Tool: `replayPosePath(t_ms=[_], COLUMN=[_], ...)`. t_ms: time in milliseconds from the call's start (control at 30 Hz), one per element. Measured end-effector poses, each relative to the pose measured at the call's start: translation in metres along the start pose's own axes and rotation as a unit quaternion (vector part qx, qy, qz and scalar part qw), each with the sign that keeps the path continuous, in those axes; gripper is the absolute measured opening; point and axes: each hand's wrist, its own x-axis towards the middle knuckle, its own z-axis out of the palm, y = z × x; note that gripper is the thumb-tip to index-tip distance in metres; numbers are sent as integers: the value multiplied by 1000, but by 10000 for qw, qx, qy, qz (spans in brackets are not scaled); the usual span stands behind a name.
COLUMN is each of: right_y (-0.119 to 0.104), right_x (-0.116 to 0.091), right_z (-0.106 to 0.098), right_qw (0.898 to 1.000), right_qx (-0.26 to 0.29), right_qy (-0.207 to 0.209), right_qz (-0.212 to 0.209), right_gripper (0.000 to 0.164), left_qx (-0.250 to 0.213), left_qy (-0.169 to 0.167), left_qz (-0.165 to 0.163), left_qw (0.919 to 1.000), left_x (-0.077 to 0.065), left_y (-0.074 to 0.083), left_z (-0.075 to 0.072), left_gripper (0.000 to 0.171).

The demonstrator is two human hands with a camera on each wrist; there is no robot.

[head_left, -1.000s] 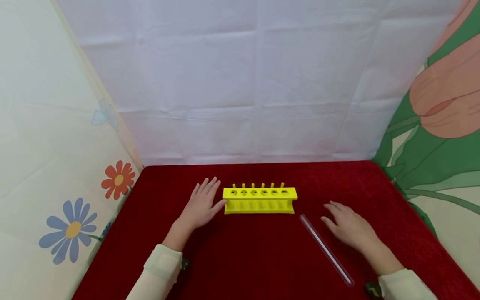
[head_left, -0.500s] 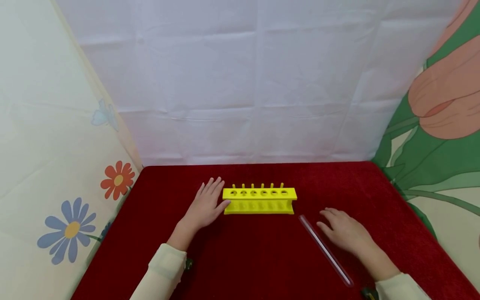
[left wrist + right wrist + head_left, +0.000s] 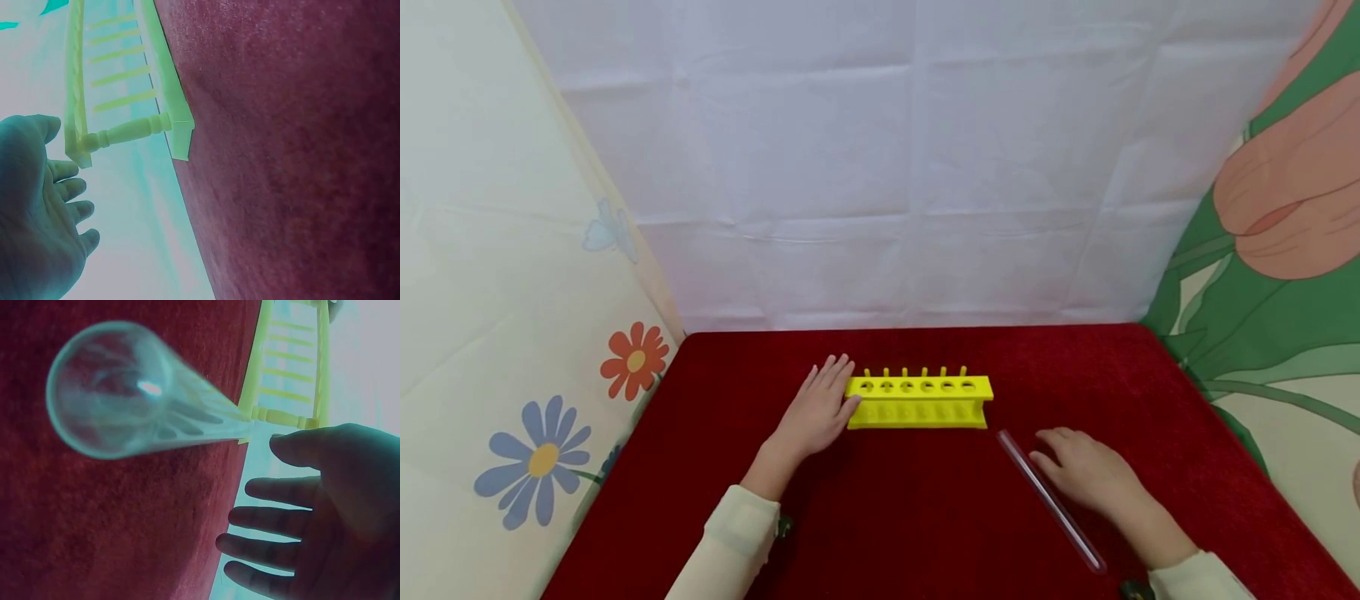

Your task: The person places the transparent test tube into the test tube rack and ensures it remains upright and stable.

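Note:
A yellow test tube rack (image 3: 917, 396) with a row of holes and upright pegs stands in the middle of the table. My left hand (image 3: 815, 419) is at the rack's left end, fingers extended and thumb by its front corner. In the left wrist view the fingertips lie close to the rack's upper bar (image 3: 74, 112); whether they touch it I cannot tell. A clear test tube (image 3: 1051, 500) lies slantwise on the cloth, right of the rack and nearer me. Beside it, my right hand (image 3: 1088, 468) hovers with loosely extended fingers, holding nothing. The right wrist view shows the tube's round end (image 3: 106, 390) up close.
Dark red cloth (image 3: 910, 508) covers the table. Behind it hangs a creased white sheet (image 3: 910, 183). Flower-patterned panels flank the table, the left panel (image 3: 497, 275) with daisies and the right panel (image 3: 1285, 333) with large leaves.
My left hand has moved right, up to the rack's left end. My right hand has come nearer the test tube, moving left and towards me. The rack and tube stay practically in place.

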Motion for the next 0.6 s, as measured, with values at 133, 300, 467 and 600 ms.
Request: replayPosePath(t_ms=[133, 300, 467, 600], right_y=[-4, -8, -11, -13], right_x=[-1, -1, -2, -2], right_z=[-3, -5, -6, -7], right_qw=[9999, 9992, 9985, 9979], right_qx=[54, 63, 33, 63], right_qy=[-103, -307, -413, -501], right_qz=[86, 248, 346, 418], right_gripper=[35, 36, 36, 36], left_qx=[15, 12, 13, 85], left_qy=[9, -59, -117, -138], left_qz=[19, 52, 67, 62], left_qw=[10000, 10000, 9999, 9998], left_x=[1, 2, 2, 3], left_y=[1, 4, 6, 6], left_z=[0, -1, -1, 1], left_gripper=[64, 63, 63, 63])
